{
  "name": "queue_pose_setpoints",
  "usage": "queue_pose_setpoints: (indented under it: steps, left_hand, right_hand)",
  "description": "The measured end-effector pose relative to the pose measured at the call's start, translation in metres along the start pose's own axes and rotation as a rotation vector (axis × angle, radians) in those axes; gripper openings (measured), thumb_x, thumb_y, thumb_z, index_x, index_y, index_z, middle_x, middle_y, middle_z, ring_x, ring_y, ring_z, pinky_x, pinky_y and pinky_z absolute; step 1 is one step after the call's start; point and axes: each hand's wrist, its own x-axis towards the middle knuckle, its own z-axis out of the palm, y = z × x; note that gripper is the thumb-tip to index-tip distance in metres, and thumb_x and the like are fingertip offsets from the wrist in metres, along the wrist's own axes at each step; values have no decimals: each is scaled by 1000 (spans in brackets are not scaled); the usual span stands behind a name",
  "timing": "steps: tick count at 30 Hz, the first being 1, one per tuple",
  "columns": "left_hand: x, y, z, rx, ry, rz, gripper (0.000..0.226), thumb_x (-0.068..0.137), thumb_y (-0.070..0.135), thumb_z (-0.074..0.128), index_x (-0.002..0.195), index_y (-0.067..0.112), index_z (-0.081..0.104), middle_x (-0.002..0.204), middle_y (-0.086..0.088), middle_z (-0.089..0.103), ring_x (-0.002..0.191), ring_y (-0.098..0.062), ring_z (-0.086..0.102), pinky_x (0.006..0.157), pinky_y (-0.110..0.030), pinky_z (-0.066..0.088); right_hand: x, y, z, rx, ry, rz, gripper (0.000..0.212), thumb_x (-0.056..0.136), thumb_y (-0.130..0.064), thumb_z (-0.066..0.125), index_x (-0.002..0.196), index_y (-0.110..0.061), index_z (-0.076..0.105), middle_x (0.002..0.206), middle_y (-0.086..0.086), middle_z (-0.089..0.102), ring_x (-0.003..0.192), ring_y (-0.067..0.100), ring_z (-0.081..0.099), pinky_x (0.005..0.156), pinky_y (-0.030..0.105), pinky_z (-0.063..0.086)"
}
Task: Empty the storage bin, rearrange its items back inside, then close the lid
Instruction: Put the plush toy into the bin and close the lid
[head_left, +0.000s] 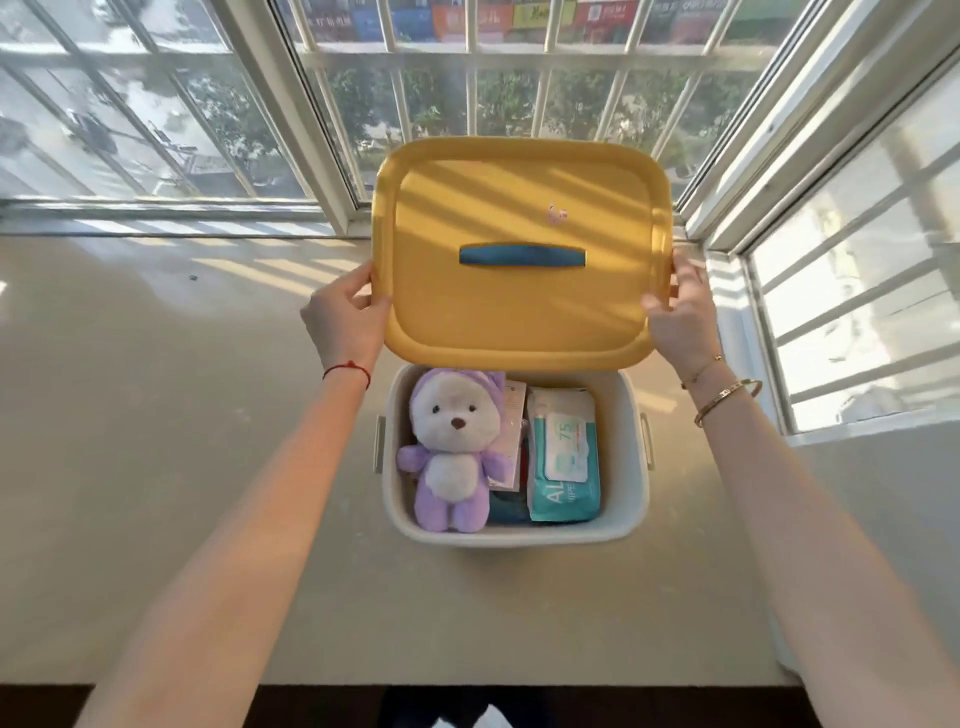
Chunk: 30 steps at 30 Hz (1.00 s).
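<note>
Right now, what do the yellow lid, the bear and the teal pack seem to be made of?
Yellow lid: probably hard plastic with a smooth matte face, molded rim and rounded corners. Bear: soft plush fabric, since its purple and white surface looks fuzzy. Teal pack: likely thin glossy plastic film, because it wrinkles and reflects light.

Beyond my grip, a white-framed bay window (483, 93) with a barred grille shows trees and street. Striped sunlight falls across the pale beige worktop (156, 415) under my arms.
</note>
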Motion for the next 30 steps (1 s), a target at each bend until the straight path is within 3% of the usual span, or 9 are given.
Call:
queue_pose_setpoints:
  steps: [2,4,7,12,17,22,27,30]
  left_hand:
    - [-24,-4,-7,-30,-6,-34,40,75,20,67,114,29,70,96,1,75,87,-4,69,93,-19,45]
    - [-47,-11,-14,-44,-34,-77,42,74,19,68,115,28,69,97,-1,74,87,-3,68,94,-22,48]
    - [-83,-28,-22,-8,-73,-135,41,76,18,70,116,25,68,94,-4,75,86,-4,68,90,-17,45]
    - [-139,-64,-29,41,-107,-219,42,76,10,70,117,14,68,108,-3,72,93,-9,67,82,-7,38]
    - [-167,-87,-35,60,-99,-246,43,76,8,69,118,15,68,107,-2,72,99,-10,66,85,-7,35]
    - [-168,-90,-33,46,-103,-229,41,76,7,69,116,16,69,104,1,73,90,-7,66,79,-1,33]
    - [-167,-102,-26,38,-129,-270,41,77,11,73,117,13,68,108,-2,71,93,-13,68,93,-22,47]
    - [-166,-108,-20,59,-128,-284,41,77,14,74,118,13,68,107,-4,72,95,-15,68,95,-24,46]
  right_hand:
    - [-23,5,-6,-35,-16,10,62,88,-6,55,145,-5,32,140,12,39,127,27,42,111,37,33]
    - [-50,11,-12,-84,-14,16,60,89,-5,56,144,-5,33,138,13,41,124,27,42,109,32,33]
    - [-91,22,-14,-83,-28,24,54,90,-5,56,141,-5,37,131,15,44,117,27,45,96,19,32]
    - [-144,47,2,-78,-94,99,52,92,-6,53,141,-3,36,134,16,42,123,28,43,97,16,26]
    - [-180,64,21,-78,-114,167,52,92,-4,52,141,-1,35,134,18,40,124,31,40,105,24,26]
    - [-183,68,30,-123,-81,170,47,91,-2,48,137,2,39,129,21,43,120,33,41,99,21,25]
    - [-176,76,33,-231,-129,162,48,92,-4,48,139,1,38,127,22,43,120,37,38,105,34,28]
    - [-173,81,33,-303,-157,160,50,92,-6,47,141,-1,36,127,22,42,120,38,36,104,37,29]
